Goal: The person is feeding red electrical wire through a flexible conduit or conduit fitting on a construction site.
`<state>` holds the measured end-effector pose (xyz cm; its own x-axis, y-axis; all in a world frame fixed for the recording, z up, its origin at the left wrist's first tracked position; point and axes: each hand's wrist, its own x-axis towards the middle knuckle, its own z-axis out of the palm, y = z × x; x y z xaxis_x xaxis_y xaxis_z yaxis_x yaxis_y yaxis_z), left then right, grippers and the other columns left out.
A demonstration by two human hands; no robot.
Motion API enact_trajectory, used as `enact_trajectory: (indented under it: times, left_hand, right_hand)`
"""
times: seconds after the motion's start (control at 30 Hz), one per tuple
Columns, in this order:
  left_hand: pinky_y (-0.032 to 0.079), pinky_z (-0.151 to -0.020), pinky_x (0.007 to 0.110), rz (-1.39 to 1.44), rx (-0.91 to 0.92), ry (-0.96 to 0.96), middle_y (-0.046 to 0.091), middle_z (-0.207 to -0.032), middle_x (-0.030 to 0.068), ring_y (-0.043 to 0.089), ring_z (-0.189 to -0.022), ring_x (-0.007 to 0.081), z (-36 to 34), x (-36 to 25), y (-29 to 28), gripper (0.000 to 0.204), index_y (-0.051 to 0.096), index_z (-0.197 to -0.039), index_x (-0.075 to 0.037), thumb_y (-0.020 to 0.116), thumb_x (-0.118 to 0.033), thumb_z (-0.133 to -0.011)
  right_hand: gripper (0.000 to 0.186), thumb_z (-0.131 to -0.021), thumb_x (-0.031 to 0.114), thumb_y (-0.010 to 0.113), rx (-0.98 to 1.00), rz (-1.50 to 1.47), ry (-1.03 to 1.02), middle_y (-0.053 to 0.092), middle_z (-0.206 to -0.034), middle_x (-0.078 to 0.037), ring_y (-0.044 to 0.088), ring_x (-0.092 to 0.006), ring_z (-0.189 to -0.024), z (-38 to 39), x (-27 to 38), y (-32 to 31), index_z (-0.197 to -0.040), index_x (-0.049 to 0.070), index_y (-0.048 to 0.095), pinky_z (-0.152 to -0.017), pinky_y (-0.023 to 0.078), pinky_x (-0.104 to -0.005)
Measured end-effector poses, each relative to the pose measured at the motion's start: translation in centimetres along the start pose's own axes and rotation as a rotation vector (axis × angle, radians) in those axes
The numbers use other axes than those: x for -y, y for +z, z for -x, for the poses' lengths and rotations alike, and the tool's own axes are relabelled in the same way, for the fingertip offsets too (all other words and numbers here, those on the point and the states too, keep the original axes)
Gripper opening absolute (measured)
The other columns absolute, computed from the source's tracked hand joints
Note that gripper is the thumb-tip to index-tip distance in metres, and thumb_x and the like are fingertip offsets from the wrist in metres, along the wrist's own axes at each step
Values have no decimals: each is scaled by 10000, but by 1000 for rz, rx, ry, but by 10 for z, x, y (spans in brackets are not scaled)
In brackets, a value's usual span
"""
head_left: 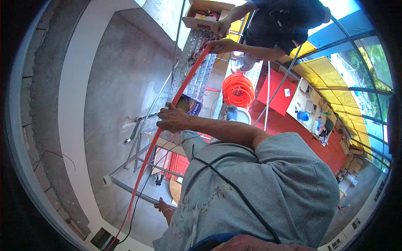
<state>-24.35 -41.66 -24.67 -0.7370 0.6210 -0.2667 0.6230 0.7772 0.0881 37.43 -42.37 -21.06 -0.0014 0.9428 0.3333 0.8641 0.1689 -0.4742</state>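
A long red tube (190, 75) runs slantwise from the top middle down to the lower left. My right hand (173, 119) is closed around it near its middle, the arm reaching across to the left. Lower down, my left hand (162, 205) grips a grey scaffold rail (140, 193); part of that hand is hidden by my shirt. At the tube's far end, a co-worker's hands (222, 45) hold it above the perforated metal planks (184, 69). Just beyond my right hand lies a dark printed box (194, 105) with a round brownish roll by it.
A coil of orange-red tube (238, 90) sits over a white bucket (243, 116). At the far end stands an open cardboard box (208, 14) with small items. Scaffold poles (268, 96) cross the view. A concrete wall (125, 71) rises at left; below are red flooring and a cluttered table (305, 100).
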Motion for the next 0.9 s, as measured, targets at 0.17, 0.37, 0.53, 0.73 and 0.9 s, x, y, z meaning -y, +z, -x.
enact_trajectory:
  times: [0.17, 0.37, 0.53, 0.73, 0.9]
  left_hand:
    - [537, -933, 612, 80, 13, -7, 329, -1444, 333, 512, -1226, 484, 16, 1, -6, 934, 288, -1534, -178, 807, -409, -793]
    - [555, -900, 593, -332, -60, 196, 292, -1471, 340, 522, -1217, 484, -25, 36, 6, 954, 280, -1545, -199, 819, -395, -783]
    - [528, -919, 612, -15, -57, -37, 276, -1497, 340, 501, -1238, 524, -31, 18, 8, 979, 261, -1574, -232, 806, -413, -781]
    - [493, -958, 648, -54, 21, 61, 359, -1432, 370, 500, -1240, 544, -1, 3, -3, 1002, 280, -1558, -218, 810, -474, -747]
    - [507, -947, 640, -122, -25, 66, 397, -1414, 358, 505, -1247, 528, -15, 18, -6, 982, 288, -1553, -194, 805, -461, -762]
  right_hand:
    - [173, -872, 361, 683, 17, 33, -7, 591, -961, -34, 555, -214, -1052, -3, 1, -2, -981, 228, 701, -987, 296, -530]
    - [183, -890, 361, 673, 42, -37, -31, 594, -968, -43, 562, -226, -1059, -11, 2, -6, -1001, 220, 708, -1012, 298, -563]
    - [207, -870, 358, 703, 116, -35, 50, 617, -999, -58, 569, -238, -1099, -6, -9, -8, -1019, 216, 712, -1017, 325, -570]
    - [215, -871, 377, 711, 122, -65, 85, 632, -947, -33, 593, -223, -1068, -1, -22, -22, -1015, 217, 707, -997, 340, -548]
    - [146, -884, 335, 689, 87, -58, 19, 632, -905, -24, 614, -225, -1037, -5, -30, -20, -985, 229, 700, -964, 343, -551]
